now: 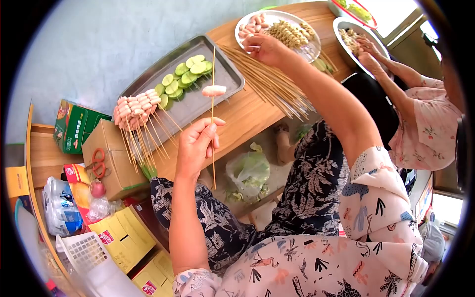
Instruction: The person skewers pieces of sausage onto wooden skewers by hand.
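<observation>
My left hand pinches a thin wooden skewer held upright. One pale pink sausage piece is threaded crosswise on its upper part. At the rim of a round plate, my right hand has its fingers curled in beside loose sausage pieces; whether something is between the fingertips I cannot make out. The plate also carries folded, yellowish-brown pieces. A metal tray holds skewers of pink sausages and skewers of sliced green rounds.
Bare skewers lie across the wooden table. Another person's hands work in a bowl at the right. A cardboard box with red scissors stands left. A plastic bag with leaves lies below.
</observation>
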Demonstrator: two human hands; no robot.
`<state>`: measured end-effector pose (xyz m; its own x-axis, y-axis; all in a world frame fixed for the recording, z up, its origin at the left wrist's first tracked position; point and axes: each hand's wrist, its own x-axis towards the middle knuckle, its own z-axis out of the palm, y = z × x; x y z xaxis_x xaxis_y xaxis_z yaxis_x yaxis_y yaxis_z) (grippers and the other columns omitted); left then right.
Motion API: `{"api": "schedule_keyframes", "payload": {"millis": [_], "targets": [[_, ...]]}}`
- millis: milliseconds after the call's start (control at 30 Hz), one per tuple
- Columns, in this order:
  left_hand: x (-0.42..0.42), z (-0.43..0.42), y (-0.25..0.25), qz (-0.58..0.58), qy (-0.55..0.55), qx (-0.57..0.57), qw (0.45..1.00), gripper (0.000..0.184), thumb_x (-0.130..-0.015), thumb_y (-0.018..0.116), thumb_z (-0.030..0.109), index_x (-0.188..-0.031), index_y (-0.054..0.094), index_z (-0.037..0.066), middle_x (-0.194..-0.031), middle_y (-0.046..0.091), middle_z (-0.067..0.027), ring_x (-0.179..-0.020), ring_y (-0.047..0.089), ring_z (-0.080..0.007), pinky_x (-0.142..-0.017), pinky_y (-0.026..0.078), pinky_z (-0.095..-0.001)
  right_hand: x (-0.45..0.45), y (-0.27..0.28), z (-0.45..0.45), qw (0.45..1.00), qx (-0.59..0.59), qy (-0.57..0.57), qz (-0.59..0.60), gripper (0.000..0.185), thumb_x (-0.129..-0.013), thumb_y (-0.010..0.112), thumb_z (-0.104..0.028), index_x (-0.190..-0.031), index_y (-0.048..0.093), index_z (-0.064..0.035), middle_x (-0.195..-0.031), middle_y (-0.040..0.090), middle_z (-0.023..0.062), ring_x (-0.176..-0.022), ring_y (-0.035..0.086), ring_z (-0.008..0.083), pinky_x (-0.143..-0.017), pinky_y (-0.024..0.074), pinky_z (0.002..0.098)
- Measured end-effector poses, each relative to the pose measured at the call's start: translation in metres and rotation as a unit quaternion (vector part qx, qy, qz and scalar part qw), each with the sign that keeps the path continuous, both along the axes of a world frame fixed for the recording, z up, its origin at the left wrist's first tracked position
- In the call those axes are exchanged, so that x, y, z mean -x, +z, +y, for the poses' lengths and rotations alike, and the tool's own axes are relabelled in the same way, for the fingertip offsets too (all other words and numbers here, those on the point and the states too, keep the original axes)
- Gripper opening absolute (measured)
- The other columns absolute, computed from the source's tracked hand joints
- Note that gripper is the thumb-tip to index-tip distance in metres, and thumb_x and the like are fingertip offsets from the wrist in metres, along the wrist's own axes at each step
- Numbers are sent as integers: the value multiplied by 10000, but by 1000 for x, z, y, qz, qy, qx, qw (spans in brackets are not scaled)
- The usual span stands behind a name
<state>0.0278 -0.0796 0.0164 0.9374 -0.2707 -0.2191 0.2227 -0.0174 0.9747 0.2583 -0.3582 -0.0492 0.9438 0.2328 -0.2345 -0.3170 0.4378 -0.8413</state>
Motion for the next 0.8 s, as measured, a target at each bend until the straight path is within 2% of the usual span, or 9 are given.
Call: {"api": "schedule_keyframes", "payload": {"millis": [33,100,167,200,300,367,467,567,800], "targets": [[0,0,0,2,-7,1,1000,231,-972,516,206,-1060,639,32,-646,536,19,-506,415,-15,-456,315,-146,11,12,6,999,-45,15,7,71,-870,622,-114,-936,616,-90,-876,653,23,-779,626,133,-602,458,230],[2,0,-1,-1,-13,3,1000,228,-972,515,204,-1055,640,32,-646,536,21,-505,415,-14,-455,315,-145,40,26,17,995,-99,8,12,197,-949,531,-220,-939,615,-42,-888,661,53,-828,637,148,-645,480,237],[5,0,-1,-1,-36,14,999,221,-970,514,201,-1041,638,33,-646,534,24,-502,415,-12,-455,314,-142,61,31,27,992,-123,6,-4,208,-960,505,-209,-918,617,-39,-917,666,67,-857,646,164,-674,487,253],[7,0,-2,-4,-38,16,999,221,-970,514,201,-1041,638,33,-646,534,24,-502,415,-12,-455,314,-142,73,35,31,993,-119,-21,5,186,-963,497,-191,-963,600,-35,-943,669,73,-902,652,181,-695,493,271],[10,0,-4,-5,-55,-10,998,221,-970,513,205,-1034,636,34,-645,531,28,-500,413,-8,-454,312,-140,101,49,42,990,-129,-51,-7,177,-963,499,-181,-1027,571,-32,-950,669,71,-939,651,200,-707,500,282],[12,1,-5,10,-82,-14,997,222,-968,514,206,-1036,636,33,-643,530,28,-498,409,-5,-452,311,-139,105,42,43,989,-140,-39,-16,147,-978,484,-196,-1020,552,-73,-970,651,84,-940,644,211,-730,500,286],[12,0,-6,13,-83,-3,996,213,-957,525,186,-1017,654,27,-635,548,20,-462,419,-7,-435,309,-154,108,33,45,983,-176,-18,-38,196,-946,554,-189,-1093,553,-59,-1017,645,72,-1063,612,221,-798,515,291],[10,-1,-7,13,-78,6,997,215,-959,523,186,-1020,652,25,-632,545,22,-462,419,-5,-437,310,-152,115,43,53,982,-179,-36,-52,111,-938,560,-150,-1008,564,-64,-971,642,62,-1005,626,214,-784,508,289],[8,-3,-5,18,-83,9,996,214,-960,519,179,-1028,645,20,-631,542,23,-463,416,-5,-438,309,-152,113,48,58,977,-187,-48,-88,283,-930,576,-161,-1175,478,-58,-962,642,54,-978,612,216,-855,482,326]]}}
